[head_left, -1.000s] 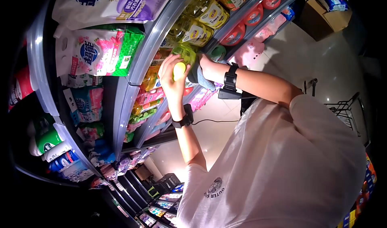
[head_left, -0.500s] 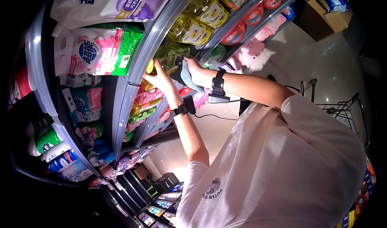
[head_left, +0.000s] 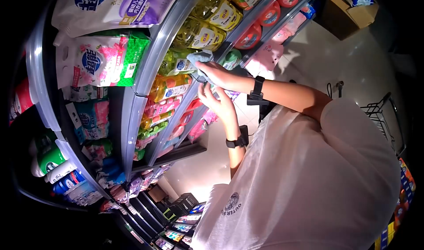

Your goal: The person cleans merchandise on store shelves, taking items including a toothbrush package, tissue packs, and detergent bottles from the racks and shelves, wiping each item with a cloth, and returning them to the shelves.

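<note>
Head view: right hand [head_left: 216,74] closed on grey-blue cloth [head_left: 199,57], cloth at shelf edge [head_left: 251,22], just beside yellow-green bottle [head_left: 170,64]. Left hand [head_left: 221,103] partly open, fingers loosely bent, nothing visible in grasp, just nearer than cloth. Orange bottle [head_left: 161,88] left of hands; yellow bottles [head_left: 196,33] farther along same shelf. Cardboard box [head_left: 362,16] far right.

Shop aisle. Tiered shelves [head_left: 160,42] packed with repeated stock: printed pouches [head_left: 95,62], rows of matching yellow bottles [head_left: 208,37], red containers [head_left: 248,36]. Open carton [head_left: 345,14] on glossy pale floor [head_left: 349,68]. Dark wire frame [head_left: 375,113], right side, perhaps a trolley or basket; poorly lit there.
</note>
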`<state>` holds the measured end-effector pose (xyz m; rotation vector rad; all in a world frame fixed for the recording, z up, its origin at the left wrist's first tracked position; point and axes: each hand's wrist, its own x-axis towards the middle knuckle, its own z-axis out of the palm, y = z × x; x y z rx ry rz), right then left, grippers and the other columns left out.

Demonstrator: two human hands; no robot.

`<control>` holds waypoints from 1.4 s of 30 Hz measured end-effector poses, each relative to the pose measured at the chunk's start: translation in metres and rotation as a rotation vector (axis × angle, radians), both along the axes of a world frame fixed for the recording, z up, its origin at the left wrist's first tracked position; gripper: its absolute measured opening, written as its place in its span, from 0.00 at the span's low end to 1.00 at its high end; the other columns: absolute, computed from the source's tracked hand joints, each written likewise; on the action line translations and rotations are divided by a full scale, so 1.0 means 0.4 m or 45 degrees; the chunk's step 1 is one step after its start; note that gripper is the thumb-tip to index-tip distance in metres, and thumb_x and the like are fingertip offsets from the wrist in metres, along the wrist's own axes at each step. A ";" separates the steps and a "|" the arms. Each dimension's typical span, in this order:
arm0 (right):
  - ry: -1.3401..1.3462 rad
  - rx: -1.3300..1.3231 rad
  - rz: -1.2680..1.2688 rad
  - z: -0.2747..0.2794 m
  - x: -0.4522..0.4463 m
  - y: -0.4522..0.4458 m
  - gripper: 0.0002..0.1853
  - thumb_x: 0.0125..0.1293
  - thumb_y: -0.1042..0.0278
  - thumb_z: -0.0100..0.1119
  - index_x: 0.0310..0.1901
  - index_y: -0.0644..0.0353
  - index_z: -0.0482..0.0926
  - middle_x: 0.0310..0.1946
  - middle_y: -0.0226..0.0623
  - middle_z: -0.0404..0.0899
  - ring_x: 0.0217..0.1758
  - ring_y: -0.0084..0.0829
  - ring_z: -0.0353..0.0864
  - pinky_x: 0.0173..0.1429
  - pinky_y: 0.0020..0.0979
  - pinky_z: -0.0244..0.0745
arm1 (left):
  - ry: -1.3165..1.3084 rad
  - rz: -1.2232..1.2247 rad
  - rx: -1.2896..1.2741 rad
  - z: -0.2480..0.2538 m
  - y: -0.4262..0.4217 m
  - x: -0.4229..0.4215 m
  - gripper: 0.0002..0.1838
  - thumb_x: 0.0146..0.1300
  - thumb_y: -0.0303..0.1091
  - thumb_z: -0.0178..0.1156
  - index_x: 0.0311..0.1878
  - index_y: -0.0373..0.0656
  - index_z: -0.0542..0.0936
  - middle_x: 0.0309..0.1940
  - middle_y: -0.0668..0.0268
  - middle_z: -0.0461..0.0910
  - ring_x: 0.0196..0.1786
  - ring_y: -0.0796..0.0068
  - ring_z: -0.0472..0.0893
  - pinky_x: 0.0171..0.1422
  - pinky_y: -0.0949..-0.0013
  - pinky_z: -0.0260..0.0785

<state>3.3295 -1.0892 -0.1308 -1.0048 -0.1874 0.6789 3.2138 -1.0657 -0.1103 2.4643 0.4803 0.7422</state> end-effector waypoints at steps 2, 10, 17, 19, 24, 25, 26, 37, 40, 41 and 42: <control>-0.097 -0.001 -0.256 0.041 -0.045 -0.047 0.28 0.75 0.44 0.48 0.56 0.65 0.77 0.47 0.34 0.79 0.50 0.25 0.73 0.56 0.29 0.69 | 0.038 -0.040 -0.325 -0.008 -0.011 -0.018 0.15 0.71 0.30 0.51 0.56 0.32 0.74 0.55 0.50 0.72 0.59 0.55 0.72 0.65 0.57 0.62; -0.165 -0.466 -0.154 -0.048 -0.049 -0.135 0.31 0.74 0.36 0.43 0.44 0.63 0.79 0.32 0.44 0.80 0.36 0.40 0.79 0.43 0.38 0.72 | 0.007 -0.169 -0.766 -0.073 -0.064 -0.028 0.06 0.74 0.28 0.51 0.38 0.39 0.72 0.28 0.72 0.72 0.28 0.84 0.67 0.30 0.76 0.60; -0.198 -0.496 0.465 -0.036 -0.065 -0.258 0.32 0.76 0.43 0.39 0.37 0.69 0.79 0.28 0.37 0.78 0.29 0.28 0.70 0.36 0.35 0.68 | -0.001 -0.093 -0.473 0.012 -0.044 0.019 0.09 0.73 0.28 0.52 0.36 0.34 0.68 0.25 0.68 0.67 0.29 0.78 0.63 0.34 0.70 0.59; -0.231 -0.366 0.518 -0.018 -0.091 -0.286 0.26 0.74 0.52 0.42 0.36 0.70 0.79 0.28 0.34 0.78 0.29 0.26 0.69 0.35 0.36 0.66 | 0.054 -0.096 -0.348 0.046 -0.058 0.045 0.12 0.73 0.30 0.53 0.32 0.34 0.69 0.23 0.69 0.65 0.28 0.80 0.60 0.33 0.70 0.57; -0.709 -0.251 0.606 -0.348 -0.066 -0.173 0.13 0.64 0.70 0.48 0.27 0.69 0.78 0.20 0.40 0.74 0.23 0.29 0.68 0.30 0.36 0.65 | 0.186 -0.135 -0.387 0.077 -0.107 0.102 0.13 0.73 0.33 0.56 0.34 0.31 0.75 0.19 0.71 0.68 0.25 0.83 0.61 0.28 0.71 0.54; -0.778 -0.251 0.556 -0.341 -0.055 -0.189 0.13 0.65 0.69 0.48 0.29 0.68 0.78 0.21 0.39 0.75 0.23 0.28 0.69 0.30 0.36 0.66 | 0.224 -0.199 -0.386 0.079 -0.117 0.110 0.13 0.73 0.33 0.56 0.35 0.31 0.76 0.19 0.71 0.69 0.25 0.84 0.62 0.28 0.72 0.55; -0.795 -0.240 0.532 -0.333 -0.047 -0.201 0.13 0.67 0.69 0.48 0.30 0.68 0.79 0.22 0.39 0.75 0.24 0.28 0.71 0.30 0.35 0.67 | 0.263 -0.261 -0.386 0.078 -0.128 0.115 0.12 0.73 0.33 0.56 0.37 0.31 0.77 0.19 0.71 0.70 0.25 0.84 0.62 0.28 0.72 0.55; 0.105 0.217 0.033 -0.176 0.039 -0.525 0.12 0.76 0.59 0.48 0.54 0.52 0.77 0.34 0.15 0.71 0.32 0.11 0.64 0.32 0.20 0.57 | 0.441 -0.814 -0.123 0.144 -0.357 0.209 0.11 0.68 0.33 0.57 0.49 0.39 0.82 0.33 0.48 0.81 0.34 0.45 0.81 0.40 0.57 0.73; 0.175 0.251 -0.071 -0.126 0.073 -0.582 0.13 0.76 0.60 0.49 0.54 0.52 0.77 0.34 0.16 0.71 0.33 0.12 0.65 0.33 0.20 0.57 | 0.465 -0.929 -0.231 0.151 -0.385 0.247 0.12 0.68 0.30 0.58 0.51 0.37 0.81 0.36 0.51 0.82 0.33 0.56 0.81 0.39 0.63 0.72; 0.194 0.267 -0.116 -0.107 0.092 -0.603 0.13 0.76 0.60 0.49 0.54 0.52 0.77 0.35 0.16 0.71 0.33 0.12 0.65 0.33 0.20 0.58 | 0.493 -0.976 -0.306 0.149 -0.391 0.261 0.12 0.68 0.29 0.58 0.52 0.36 0.81 0.37 0.54 0.83 0.34 0.66 0.81 0.39 0.68 0.71; 0.210 0.277 -0.165 -0.087 0.121 -0.627 0.13 0.76 0.60 0.49 0.55 0.53 0.77 0.35 0.17 0.71 0.33 0.12 0.65 0.34 0.20 0.58 | 0.492 -0.965 -0.322 0.136 -0.393 0.300 0.12 0.68 0.29 0.58 0.52 0.36 0.81 0.37 0.54 0.83 0.34 0.66 0.81 0.39 0.68 0.71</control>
